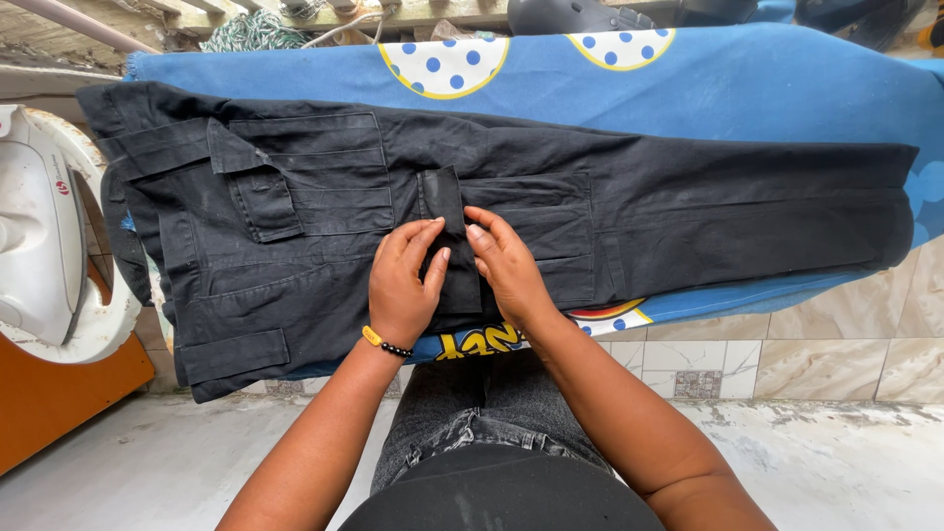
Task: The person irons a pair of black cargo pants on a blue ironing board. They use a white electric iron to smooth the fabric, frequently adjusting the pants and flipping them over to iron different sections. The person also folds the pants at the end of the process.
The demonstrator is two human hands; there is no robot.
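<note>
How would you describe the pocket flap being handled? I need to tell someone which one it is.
Find the black cargo trousers spread across the blue cloth-covered board. Near their middle, the left hand and right hand meet on a narrow pocket flap. Unlike the wider pocket to its left, it runs upright between both hands.

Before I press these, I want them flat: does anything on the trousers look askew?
Yes. On the black cargo trousers, the pocket flap stands turned up across the leg instead of lying closed; the left hand and right hand rest on either side of it.
</note>
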